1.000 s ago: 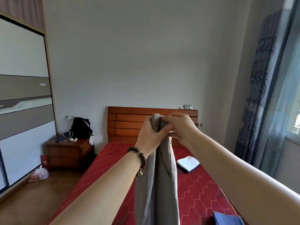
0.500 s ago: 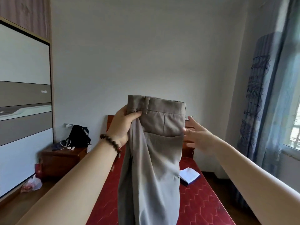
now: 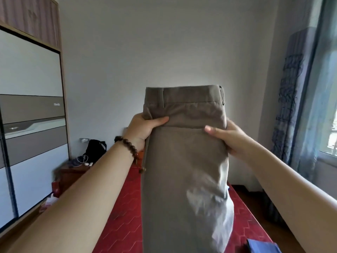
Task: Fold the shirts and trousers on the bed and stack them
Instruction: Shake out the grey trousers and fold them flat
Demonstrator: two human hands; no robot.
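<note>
**Trousers held up by the waist, ready for folding**

Grey-brown trousers (image 3: pixel 184 161) hang in the air above the red bed (image 3: pixel 242 225), waistband uppermost, legs dropping out of view; likely raised so the legs fall straight and line up. Left hand (image 3: pixel 144 128) grips the left edge below the waistband, thumb across the front. Right hand (image 3: pixel 224 136) pinches the right edge, thumb in front, fingers behind. Both arms reach forward, about level.

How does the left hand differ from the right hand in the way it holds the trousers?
The left hand wears a bead bracelet; the right hand wears none. The left thumb lies higher, just below the waistband; the right thumb lies lower. Both pinch the trousers by the side edges, holding them up.
</note>
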